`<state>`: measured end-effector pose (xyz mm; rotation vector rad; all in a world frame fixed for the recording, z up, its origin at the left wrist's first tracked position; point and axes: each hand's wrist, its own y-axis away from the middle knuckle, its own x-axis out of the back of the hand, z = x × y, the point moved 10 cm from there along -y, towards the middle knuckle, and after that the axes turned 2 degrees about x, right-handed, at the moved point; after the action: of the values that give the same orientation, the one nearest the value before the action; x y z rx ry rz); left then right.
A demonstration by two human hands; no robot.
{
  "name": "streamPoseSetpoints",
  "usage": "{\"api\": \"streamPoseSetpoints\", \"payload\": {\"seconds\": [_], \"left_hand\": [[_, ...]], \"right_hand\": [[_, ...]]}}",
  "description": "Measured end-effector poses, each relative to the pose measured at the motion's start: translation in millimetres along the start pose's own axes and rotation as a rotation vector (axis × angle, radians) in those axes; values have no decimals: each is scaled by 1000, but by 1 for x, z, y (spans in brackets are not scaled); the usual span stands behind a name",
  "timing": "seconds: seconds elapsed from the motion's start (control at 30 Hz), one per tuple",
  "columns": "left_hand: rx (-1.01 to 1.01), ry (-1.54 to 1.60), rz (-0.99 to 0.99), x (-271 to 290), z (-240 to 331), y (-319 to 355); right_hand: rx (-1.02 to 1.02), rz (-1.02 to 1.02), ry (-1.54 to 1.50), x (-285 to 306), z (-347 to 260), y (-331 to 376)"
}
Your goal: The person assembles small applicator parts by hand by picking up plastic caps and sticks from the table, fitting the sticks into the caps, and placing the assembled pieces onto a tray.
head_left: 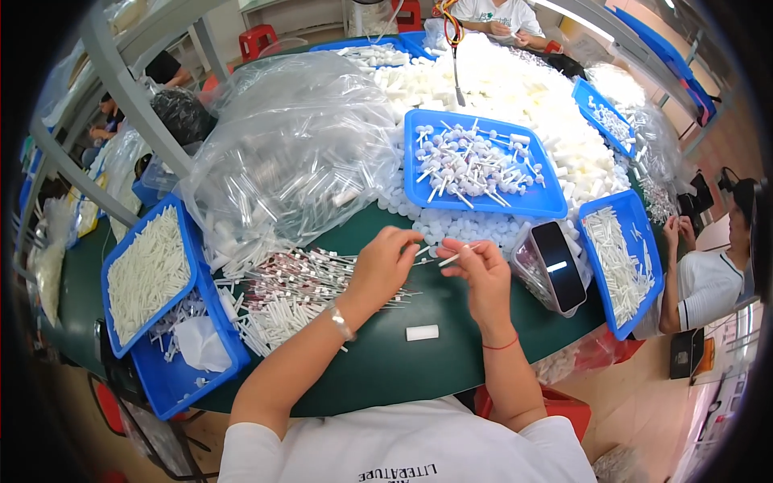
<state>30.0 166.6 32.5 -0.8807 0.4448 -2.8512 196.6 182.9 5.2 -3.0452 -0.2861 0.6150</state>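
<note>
You are joining a thin white stick (448,259) between both hands, left hand (385,259) fingers and right hand (481,270) fingers pinched on it; next, it probably wants seating straight.

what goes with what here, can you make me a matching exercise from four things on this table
Things:
1. phone
2. clear plastic bag
3. small white cylinder
4. thin white stick

Places:
A. lying alone on the green table below the hands
B. pinched in the right hand, with the left hand close beside
C. heaped left of the middle blue tray, full of clear tubes
D. leaning on a clear container, right of the hands

Pairs: 1-D, 2-C, 3-A, 4-B
</note>
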Motion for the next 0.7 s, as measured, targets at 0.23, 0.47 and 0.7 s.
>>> {"api": "streamPoseSetpoints", "payload": {"seconds": [0.23, 0.47, 0.7], "left_hand": [[-299, -402, -101, -62, 3, -27], [-87, -72, -56, -38, -8, -20], [323, 595, -57, -9, -12, 46]], "right_hand": [[-19, 99, 79, 19, 2, -7], [-1, 38, 128, 10, 8, -2], [33, 44, 130, 13, -12, -1]]}}
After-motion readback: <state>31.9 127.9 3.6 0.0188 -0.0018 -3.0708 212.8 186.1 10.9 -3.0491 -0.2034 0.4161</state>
